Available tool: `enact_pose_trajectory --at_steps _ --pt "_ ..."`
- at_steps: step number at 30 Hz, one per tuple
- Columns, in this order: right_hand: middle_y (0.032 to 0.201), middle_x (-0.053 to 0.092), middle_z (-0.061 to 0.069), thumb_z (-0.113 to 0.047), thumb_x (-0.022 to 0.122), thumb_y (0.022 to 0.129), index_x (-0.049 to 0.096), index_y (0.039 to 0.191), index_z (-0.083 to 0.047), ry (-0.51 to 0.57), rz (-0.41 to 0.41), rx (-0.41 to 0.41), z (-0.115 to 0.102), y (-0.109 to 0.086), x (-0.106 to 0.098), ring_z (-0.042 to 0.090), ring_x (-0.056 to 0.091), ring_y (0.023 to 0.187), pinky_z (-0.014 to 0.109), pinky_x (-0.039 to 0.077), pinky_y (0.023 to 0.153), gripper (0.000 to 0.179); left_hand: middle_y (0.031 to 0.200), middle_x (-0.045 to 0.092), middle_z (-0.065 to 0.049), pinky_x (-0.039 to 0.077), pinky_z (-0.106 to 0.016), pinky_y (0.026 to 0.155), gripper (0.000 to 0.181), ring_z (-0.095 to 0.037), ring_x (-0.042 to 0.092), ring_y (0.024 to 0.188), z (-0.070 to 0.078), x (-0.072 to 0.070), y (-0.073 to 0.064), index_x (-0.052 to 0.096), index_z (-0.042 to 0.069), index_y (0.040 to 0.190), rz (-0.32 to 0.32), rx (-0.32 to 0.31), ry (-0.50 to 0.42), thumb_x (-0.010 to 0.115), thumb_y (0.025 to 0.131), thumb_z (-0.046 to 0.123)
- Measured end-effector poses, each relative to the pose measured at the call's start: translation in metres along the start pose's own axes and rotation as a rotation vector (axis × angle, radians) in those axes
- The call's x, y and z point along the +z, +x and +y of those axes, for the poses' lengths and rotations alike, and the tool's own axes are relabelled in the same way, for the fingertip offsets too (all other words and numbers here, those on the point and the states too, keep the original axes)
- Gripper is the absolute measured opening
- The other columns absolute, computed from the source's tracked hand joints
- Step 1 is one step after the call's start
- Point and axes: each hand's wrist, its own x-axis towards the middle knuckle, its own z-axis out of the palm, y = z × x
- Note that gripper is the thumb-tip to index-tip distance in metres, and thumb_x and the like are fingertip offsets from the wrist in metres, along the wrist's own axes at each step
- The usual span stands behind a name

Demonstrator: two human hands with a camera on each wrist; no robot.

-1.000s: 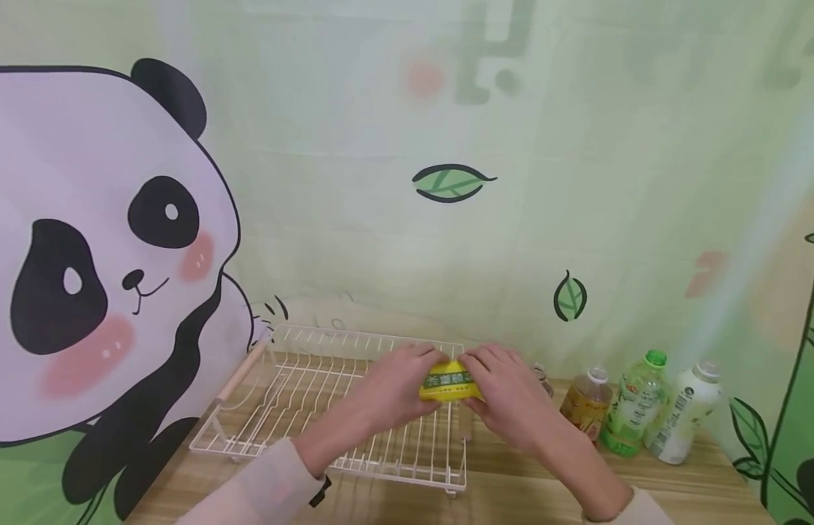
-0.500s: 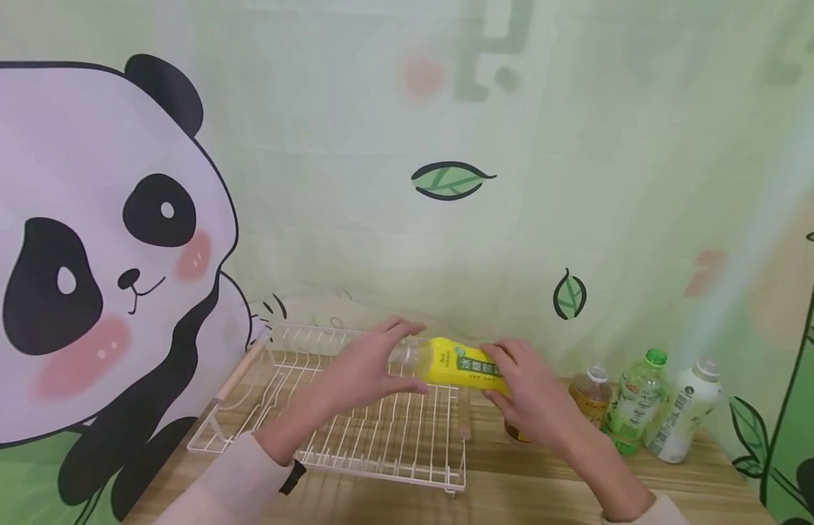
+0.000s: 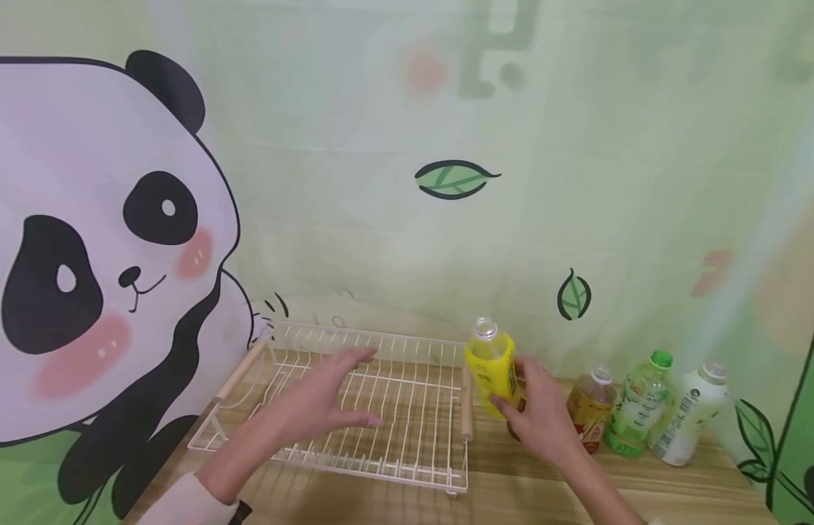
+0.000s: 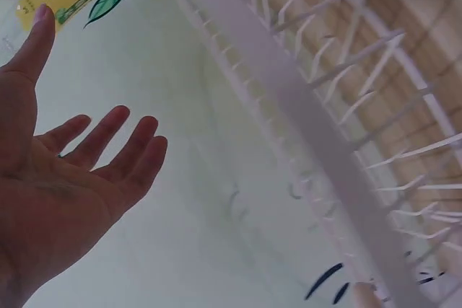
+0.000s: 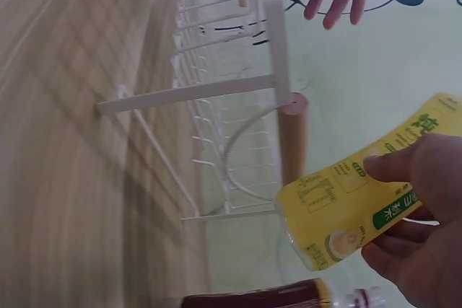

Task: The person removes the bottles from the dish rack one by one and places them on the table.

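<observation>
My right hand (image 3: 541, 415) grips a yellow-labelled drink bottle (image 3: 488, 368) round its label, just right of the white wire dish rack (image 3: 380, 474). The bottle stands nearly upright, its clear neck bare of a cap. In the right wrist view the thumb and fingers hold the bottle (image 5: 336, 214) above the tabletop, with the base toward the rack's wooden handle (image 5: 292, 142). My left hand (image 3: 315, 405) is over the rack, fingers and thumb spread and nothing between them. The left wrist view shows the same open palm (image 4: 72, 185).
Right of my right hand stand an amber drink bottle (image 3: 590, 408), a green bottle (image 3: 639, 408) with a green cap and a white bottle (image 3: 689, 415). A dark-brown bottle (image 5: 253, 299) stands partly hidden behind my right hand. A panda-printed curtain (image 3: 380, 240) backs the wooden table (image 3: 511, 488).
Both hands held the yellow bottle earlier. My left hand has let go and moved left over the rack. My right hand has tilted the bottle from lying sideways to nearly upright and lowered it.
</observation>
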Motion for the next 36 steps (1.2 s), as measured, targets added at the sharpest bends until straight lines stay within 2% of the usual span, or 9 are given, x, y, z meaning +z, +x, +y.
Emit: enact_pose_trajectory --at_steps 4,10,14,17,24,30,36 --pt "0.135 0.065 0.019 -0.005 0.084 0.091 0.050 0.140 -0.003 0.055 0.007 0.081 0.007 -0.004 0.011 0.041 0.066 0.125 0.054 0.059 0.096 0.060 0.161 0.048 -0.006 0.041 -0.059 0.117 0.106 -0.033 0.049 0.144 -0.013 0.016 -0.017 0.039 0.016 0.164 -0.037 0.013 -0.027 0.083 0.079 0.064" --pt "0.136 0.066 0.021 -0.010 0.083 0.093 0.048 0.143 -0.003 0.042 0.009 0.171 0.017 -0.008 0.023 0.039 0.068 0.121 0.048 0.062 0.091 0.062 0.158 0.052 -0.004 0.043 -0.059 0.116 0.102 -0.030 0.053 0.141 -0.021 0.035 -0.039 0.046 0.016 0.159 -0.116 0.015 -0.059 0.081 0.078 0.069" --pt "0.138 0.065 0.023 -0.008 0.083 0.092 0.048 0.143 -0.002 0.051 0.012 0.199 0.025 -0.012 0.035 0.042 0.065 0.126 0.052 0.058 0.099 0.062 0.156 0.054 -0.006 0.046 -0.062 0.112 0.094 -0.032 0.055 0.137 -0.027 0.045 -0.047 0.051 0.021 0.157 -0.151 0.027 -0.044 0.081 0.081 0.067" --pt "0.136 0.065 0.025 -0.006 0.083 0.091 0.050 0.138 -0.001 0.046 0.032 0.191 0.029 -0.014 0.043 0.044 0.065 0.125 0.053 0.057 0.101 0.059 0.153 0.056 -0.005 0.050 -0.061 0.108 0.081 -0.032 0.058 0.134 -0.030 0.051 -0.049 0.055 0.025 0.153 -0.166 0.051 -0.035 0.083 0.085 0.058" --pt "0.136 0.065 0.028 -0.003 0.083 0.089 0.051 0.138 0.001 0.038 0.026 0.198 0.035 -0.019 0.053 0.046 0.066 0.123 0.055 0.055 0.102 0.059 0.140 0.065 0.008 0.059 -0.039 0.094 0.064 -0.015 0.065 0.115 -0.033 0.055 -0.049 0.064 0.027 0.143 -0.213 0.049 -0.078 0.081 0.088 0.056" --pt "0.131 0.066 0.030 -0.003 0.084 0.089 0.052 0.137 0.007 0.006 0.022 0.199 0.045 -0.025 0.062 0.047 0.067 0.119 0.054 0.057 0.100 0.058 0.128 0.071 0.010 0.059 -0.036 0.091 0.055 -0.008 0.066 0.108 -0.033 0.058 -0.049 0.070 0.026 0.133 -0.217 0.044 -0.125 0.080 0.089 0.057" --pt "0.130 0.066 0.033 -0.002 0.082 0.091 0.049 0.139 0.010 -0.002 0.006 0.217 0.050 -0.026 0.066 0.047 0.068 0.118 0.054 0.057 0.099 0.059 0.121 0.071 0.019 0.059 -0.034 0.087 0.052 -0.002 0.066 0.103 -0.033 0.061 -0.051 0.073 0.029 0.128 -0.180 0.049 -0.067 0.076 0.089 0.063"
